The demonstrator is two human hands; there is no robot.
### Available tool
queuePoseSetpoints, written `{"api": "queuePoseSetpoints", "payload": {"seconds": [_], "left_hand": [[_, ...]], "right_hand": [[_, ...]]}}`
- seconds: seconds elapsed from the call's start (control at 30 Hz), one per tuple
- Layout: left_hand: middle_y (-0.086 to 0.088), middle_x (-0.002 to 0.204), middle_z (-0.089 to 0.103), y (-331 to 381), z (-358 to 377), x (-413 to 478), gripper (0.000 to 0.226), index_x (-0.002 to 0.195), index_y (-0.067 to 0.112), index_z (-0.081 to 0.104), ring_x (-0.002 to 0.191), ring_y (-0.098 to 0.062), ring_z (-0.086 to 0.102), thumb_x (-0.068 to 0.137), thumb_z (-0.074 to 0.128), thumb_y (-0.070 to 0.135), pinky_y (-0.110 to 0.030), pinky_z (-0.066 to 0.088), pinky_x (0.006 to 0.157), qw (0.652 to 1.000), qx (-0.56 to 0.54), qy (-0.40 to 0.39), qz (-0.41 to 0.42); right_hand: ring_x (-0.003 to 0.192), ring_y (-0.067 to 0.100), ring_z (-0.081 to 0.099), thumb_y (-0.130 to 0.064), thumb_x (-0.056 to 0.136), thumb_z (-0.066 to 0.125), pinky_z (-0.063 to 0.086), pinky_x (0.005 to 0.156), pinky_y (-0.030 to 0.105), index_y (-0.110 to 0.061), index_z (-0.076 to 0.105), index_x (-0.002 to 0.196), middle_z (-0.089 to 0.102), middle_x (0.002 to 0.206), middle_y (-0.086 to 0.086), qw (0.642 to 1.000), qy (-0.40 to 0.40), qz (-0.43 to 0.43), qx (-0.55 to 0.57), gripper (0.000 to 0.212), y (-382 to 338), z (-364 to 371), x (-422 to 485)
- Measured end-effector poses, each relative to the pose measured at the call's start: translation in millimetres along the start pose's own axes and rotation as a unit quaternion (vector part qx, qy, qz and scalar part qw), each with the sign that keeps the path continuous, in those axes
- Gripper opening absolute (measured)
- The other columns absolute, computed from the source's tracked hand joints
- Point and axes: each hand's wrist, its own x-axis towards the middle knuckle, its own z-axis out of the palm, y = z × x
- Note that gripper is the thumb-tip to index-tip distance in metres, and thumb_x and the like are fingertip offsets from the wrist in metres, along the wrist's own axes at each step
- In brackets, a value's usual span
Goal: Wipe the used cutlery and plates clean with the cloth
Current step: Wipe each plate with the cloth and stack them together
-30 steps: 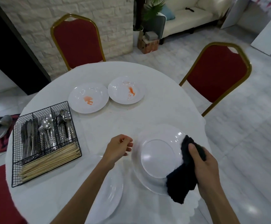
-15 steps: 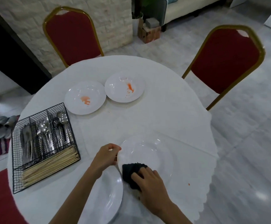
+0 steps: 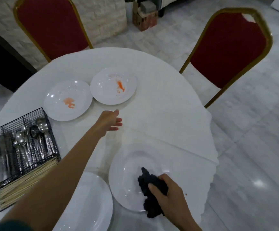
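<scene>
My right hand (image 3: 168,195) grips a black cloth (image 3: 149,185) that lies bunched on a clean white plate (image 3: 127,177) at the table's near edge. My left hand (image 3: 110,120) is stretched out over the tablecloth with straight fingers, holding nothing, just short of two white plates with orange smears: one to the left (image 3: 68,100) and one to the right (image 3: 113,85). Another clean white plate (image 3: 88,207) sits at the near left, partly under my left forearm. A black wire caddy (image 3: 18,155) on the left holds spoons, other cutlery and chopsticks.
The round table (image 3: 160,105) has a white cloth that hangs over its right edge. Two red chairs with gold frames stand at the far left (image 3: 52,25) and far right (image 3: 230,47). Grey tiled floor lies to the right.
My left hand let go of the near plate's rim and reached forward toward the smeared plates. The right hand and cloth shifted right across the near plate. The camera tilted further down.
</scene>
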Motion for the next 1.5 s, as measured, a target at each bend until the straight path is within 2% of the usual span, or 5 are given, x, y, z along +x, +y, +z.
{"api": "queuePoseSetpoints", "payload": {"seconds": [0.43,0.73,1.07,1.23,1.5], "left_hand": [[-0.009,0.094,0.067,16.2,4.6,80.7,0.013,0.105,0.006,0.057,0.08,-0.021,0.068,0.103,0.05,0.017,-0.036,0.056,0.083,0.961,-0.261,0.039,-0.084],[-0.018,0.116,0.066,-64.5,-6.5,-37.3,0.044,0.113,0.0,0.061,0.105,-0.034,0.064,0.071,0.047,-0.005,-0.046,0.057,0.09,0.903,-0.417,0.099,-0.016],[0.011,0.121,0.061,-97.9,15.4,-180.1,0.037,0.122,0.029,0.062,0.112,-0.011,0.058,0.103,0.041,0.052,-0.043,0.051,0.099,0.964,-0.231,0.101,0.084],[0.008,0.102,0.07,-77.5,13.4,-217.7,0.039,0.098,0.027,0.068,0.098,-0.003,0.065,0.106,0.035,0.047,-0.023,0.051,0.087,0.956,-0.194,0.156,0.158],[0.0,0.122,0.069,-82.7,-38.6,-219.1,0.061,0.114,0.021,0.067,0.117,-0.02,0.061,0.089,0.045,0.072,-0.048,0.046,0.106,0.936,-0.22,0.206,0.182]], "right_hand": [[0.057,0.012,0.066,-0.014,0.085,0.079,0.045,0.049,0.014,-0.004,0.069,0.083,0.071,0.069,0.01,0.955,0.185,0.159,0.171,0.015,25.5,-57.8,-7.3],[0.08,0.029,0.073,-0.025,0.09,0.074,0.063,0.068,0.048,-0.019,0.06,0.101,0.073,0.095,0.009,0.943,0.199,0.135,0.231,0.019,-17.5,-60.6,-5.7],[0.08,-0.003,0.067,-0.028,0.103,0.055,0.052,0.066,0.012,-0.029,0.058,0.103,0.071,0.089,-0.013,0.98,0.076,-0.172,0.063,0.003,-118.1,-15.9,-13.6],[0.137,0.001,0.037,-0.049,0.106,0.027,0.024,0.117,0.02,-0.029,0.055,0.14,0.05,0.144,-0.014,0.914,-0.022,-0.343,-0.215,0.048,-94.3,52.1,-30.2],[0.117,0.012,0.065,-0.022,0.081,0.052,0.035,0.108,0.032,-0.029,0.071,0.119,0.068,0.124,-0.014,0.832,0.019,-0.455,-0.316,0.043,-54.6,42.2,-56.8]]}}
